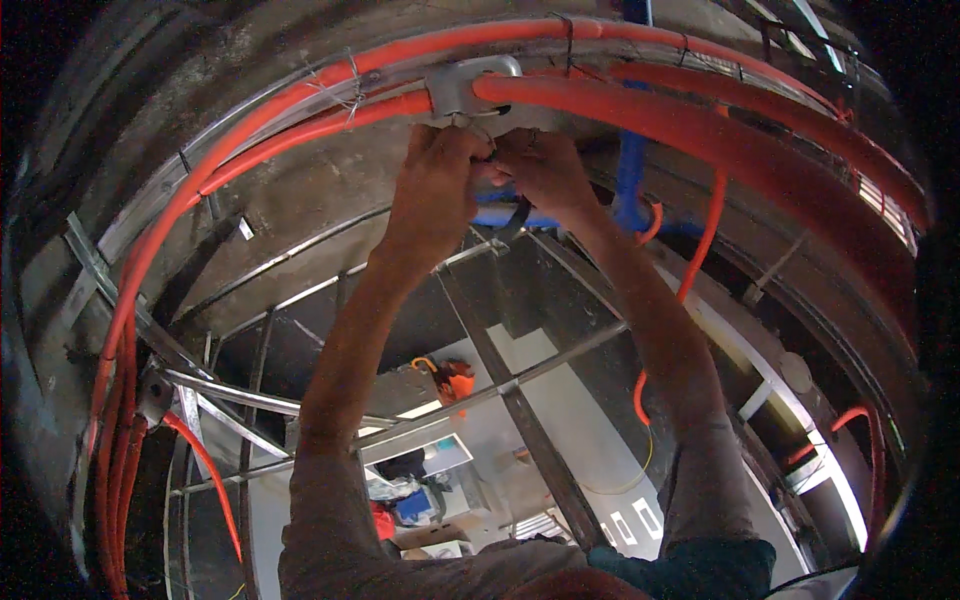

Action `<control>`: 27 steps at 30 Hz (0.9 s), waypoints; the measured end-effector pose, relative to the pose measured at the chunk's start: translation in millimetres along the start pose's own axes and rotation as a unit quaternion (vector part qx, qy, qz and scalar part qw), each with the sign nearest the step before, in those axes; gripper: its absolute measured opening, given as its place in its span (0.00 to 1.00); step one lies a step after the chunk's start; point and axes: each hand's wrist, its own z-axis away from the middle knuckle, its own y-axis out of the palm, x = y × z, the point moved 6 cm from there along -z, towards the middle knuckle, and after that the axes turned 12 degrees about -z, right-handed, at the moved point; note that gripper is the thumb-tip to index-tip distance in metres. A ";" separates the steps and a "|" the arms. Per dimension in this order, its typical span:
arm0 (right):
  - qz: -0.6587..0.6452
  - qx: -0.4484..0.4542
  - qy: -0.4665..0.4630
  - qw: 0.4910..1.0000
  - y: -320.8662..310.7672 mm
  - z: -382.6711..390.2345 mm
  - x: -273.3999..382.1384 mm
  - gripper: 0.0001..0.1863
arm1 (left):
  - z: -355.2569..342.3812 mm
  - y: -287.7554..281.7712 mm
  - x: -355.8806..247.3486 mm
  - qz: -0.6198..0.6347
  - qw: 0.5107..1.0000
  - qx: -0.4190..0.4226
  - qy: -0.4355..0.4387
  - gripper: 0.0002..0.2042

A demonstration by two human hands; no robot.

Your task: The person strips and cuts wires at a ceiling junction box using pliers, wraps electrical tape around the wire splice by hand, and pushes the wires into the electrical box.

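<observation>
My left hand point(440, 165) and my right hand point(545, 170) are raised close together just below a grey metal junction box point(455, 88), both with curled fingers. Thin wire point(470, 128) shows at the fingertips; exactly what each hand grips is hidden. A dark strip point(516, 218) hangs below my right hand, too unclear to name. Red conduits point(540, 93) enter the box from both sides, with another red conduit running above it, tied with wire.
Blue pipes point(630, 170) run behind my right hand. A metal ceiling grid point(560, 360) spans below my hands, with more red conduits at both sides. Through the grid, far below, show a pale floor and a white-edged open box point(447, 450) with assorted items.
</observation>
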 end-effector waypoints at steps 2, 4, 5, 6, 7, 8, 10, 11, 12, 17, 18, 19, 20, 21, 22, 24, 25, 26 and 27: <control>0.033 -0.022 -0.014 0.999 6.9 -1.2 10.4 0.06 | 4.1 -2.9 5.1 0.010 1.000 -0.025 0.016 0.13; 0.080 -0.035 -0.037 0.996 9.9 -1.6 11.8 0.06 | 8.0 -6.6 2.9 0.026 0.998 -0.050 0.033 0.15; -0.014 -0.053 0.008 0.998 8.8 -1.5 -3.2 0.08 | 11.6 -8.0 0.6 0.048 0.998 -0.045 0.007 0.17; -0.108 -0.071 0.053 0.990 7.6 -0.5 -15.0 0.11 | 13.9 -7.1 -0.1 0.070 0.997 -0.039 -0.019 0.19; -0.109 -0.071 0.052 0.990 10.9 -0.5 -14.1 0.11 | 15.3 -8.1 0.3 0.068 0.997 -0.039 -0.019 0.19; -0.141 -0.082 0.067 0.984 13.6 1.7 -15.5 0.11 | 17.6 -10.1 4.5 0.130 0.989 -0.064 -0.040 0.20; -0.174 -0.092 0.081 0.977 18.1 1.7 -15.5 0.11 | 20.8 -9.6 12.6 0.190 0.976 -0.088 -0.062 0.21; -0.186 -0.087 0.088 0.975 20.9 0.4 -14.6 0.12 | 19.8 -8.2 16.3 0.136 0.985 -0.090 -0.064 0.21; -0.199 -0.082 0.095 0.972 24.1 -0.7 -13.4 0.13 | 20.3 -8.3 19.2 0.082 0.990 -0.091 -0.065 0.21; -0.129 -0.119 0.008 0.984 13.9 -0.1 -19.3 0.18 | 14.9 -7.2 1.3 0.002 0.990 -0.131 -0.056 0.16; -0.152 -0.118 0.028 0.981 12.2 0.4 -25.5 0.20 | 15.4 -4.8 0.0 -0.005 0.989 -0.127 -0.078 0.15; -0.150 -0.119 0.027 0.981 10.8 0.9 -22.5 0.20 | 14.9 -5.1 -3.6 -0.004 0.989 -0.128 -0.077 0.15; -0.163 -0.114 0.050 0.979 10.2 2.9 -22.6 0.22 | 15.1 -7.1 -6.5 -0.016 0.985 -0.145 -0.087 0.13; -0.175 -0.110 0.074 0.976 9.2 5.9 -22.6 0.23 | 15.1 -8.4 -9.4 -0.027 0.982 -0.161 -0.097 0.12; -0.178 -0.108 0.073 0.975 12.7 8.3 -13.1 0.23 | 16.8 -9.8 -9.9 -0.031 0.982 -0.161 -0.097 0.12; -0.185 -0.140 0.125 0.965 14.7 16.4 -2.2 0.18 | 23.7 -10.3 -6.1 -0.047 0.979 -0.166 -0.109 0.12; -0.176 -0.145 0.124 0.966 1.6 23.3 -2.0 0.18 | 21.2 -8.6 -12.9 -0.038 0.979 -0.170 -0.108 0.12; -0.126 -0.136 0.121 0.975 -8.0 29.4 -5.9 0.17 | 20.7 -7.4 -18.8 -0.062 0.979 -0.172 -0.085 0.12; -0.076 -0.127 0.118 0.982 -17.4 34.9 -9.9 0.16 | 20.0 -5.2 -24.0 -0.086 0.979 -0.174 -0.062 0.12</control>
